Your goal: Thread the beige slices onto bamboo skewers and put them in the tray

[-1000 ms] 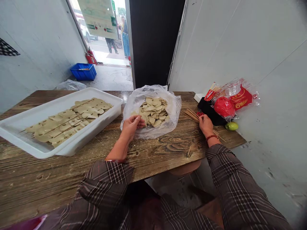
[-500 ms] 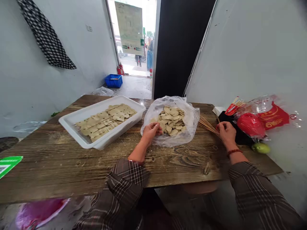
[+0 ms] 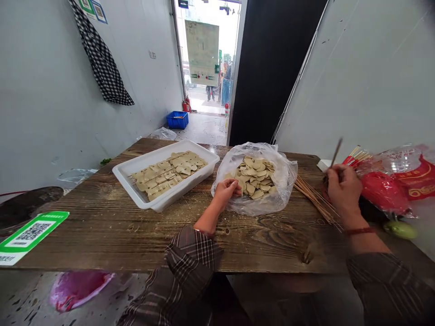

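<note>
A clear plastic bag (image 3: 287, 174) lies open on the table, heaped with flat beige slices (image 3: 258, 174) that look like thin food pieces. My left hand (image 3: 226, 191) is at its near left edge, fingers pinched on a slice. On the right, my right hand (image 3: 345, 188) is closed on a thin wooden skewer (image 3: 336, 151), whose blurred end points up. Beneath and left of that hand, a bundle of loose skewers (image 3: 314, 197) lies on the wood. To the left stands a white tray (image 3: 136, 197) holding skewered slices (image 3: 170, 174) laid in rows.
The wooden table (image 3: 112, 231) carries a green QR-code card (image 3: 34, 233) at left. Red packaging (image 3: 387, 192) and a green fruit or vegetable (image 3: 401, 229) are at right. A blue crate (image 3: 177, 120) is on the floor by the doorway, where people stand outside.
My right hand has risen off the skewer bundle, lifting a skewer upright. My left hand remains at the bag's edge. The whole view has shifted as my head turned.
</note>
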Action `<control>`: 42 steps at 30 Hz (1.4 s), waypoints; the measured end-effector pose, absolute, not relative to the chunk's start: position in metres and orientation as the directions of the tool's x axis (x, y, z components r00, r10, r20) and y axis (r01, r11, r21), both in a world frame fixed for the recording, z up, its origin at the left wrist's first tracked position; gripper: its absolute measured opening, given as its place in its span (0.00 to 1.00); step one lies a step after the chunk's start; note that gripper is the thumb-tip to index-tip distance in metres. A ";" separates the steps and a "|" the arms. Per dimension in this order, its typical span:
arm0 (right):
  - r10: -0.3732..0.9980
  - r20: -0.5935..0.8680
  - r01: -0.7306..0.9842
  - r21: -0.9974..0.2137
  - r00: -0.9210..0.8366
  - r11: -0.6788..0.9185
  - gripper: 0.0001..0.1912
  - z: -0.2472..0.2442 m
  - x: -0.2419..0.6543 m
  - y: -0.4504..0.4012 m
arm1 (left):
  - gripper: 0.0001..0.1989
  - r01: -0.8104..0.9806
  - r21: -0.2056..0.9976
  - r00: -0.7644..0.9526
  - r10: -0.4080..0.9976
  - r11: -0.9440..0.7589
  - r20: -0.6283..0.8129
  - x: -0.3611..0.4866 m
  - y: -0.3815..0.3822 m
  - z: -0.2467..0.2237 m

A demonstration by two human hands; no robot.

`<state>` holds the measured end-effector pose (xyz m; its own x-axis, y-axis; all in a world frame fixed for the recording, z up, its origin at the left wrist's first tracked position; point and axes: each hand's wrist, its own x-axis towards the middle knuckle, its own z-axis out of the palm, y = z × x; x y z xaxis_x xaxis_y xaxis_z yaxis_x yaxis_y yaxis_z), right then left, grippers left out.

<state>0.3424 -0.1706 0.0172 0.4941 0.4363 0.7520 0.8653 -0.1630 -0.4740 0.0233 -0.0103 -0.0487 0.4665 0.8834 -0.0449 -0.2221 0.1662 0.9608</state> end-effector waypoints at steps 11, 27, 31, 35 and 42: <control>0.841 0.540 0.973 -0.171 -0.040 0.156 0.10 -0.041 0.278 -0.200 | 0.17 -0.213 0.962 0.469 0.882 0.173 -0.055 0.022 -0.009 -0.052; 0.821 0.562 0.970 -0.237 0.095 0.049 0.10 -0.034 0.298 -0.200 | 0.12 -0.226 0.963 0.478 0.878 0.144 -0.019 0.024 -0.015 -0.044; 0.769 0.585 0.915 -0.402 0.258 -0.002 0.07 -0.014 0.274 -0.185 | 0.14 -0.207 0.966 0.476 0.878 0.157 -0.041 0.025 -0.013 -0.043; 0.782 0.512 0.741 -0.665 0.356 0.098 0.10 -0.013 0.245 -0.161 | 0.16 -0.189 0.969 0.469 0.882 0.157 -0.052 0.023 -0.013 -0.043; 0.819 0.415 0.523 -0.835 0.397 0.171 0.10 -0.033 0.207 -0.106 | 0.20 -0.190 0.972 0.443 0.895 0.138 -0.040 0.020 -0.014 -0.044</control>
<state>0.2073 -0.1059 -0.0330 0.3965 0.8186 0.4154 0.5229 0.1705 -0.8351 0.0202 -0.0136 -0.0436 0.4434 0.8954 -0.0399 -0.1903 0.1376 0.9720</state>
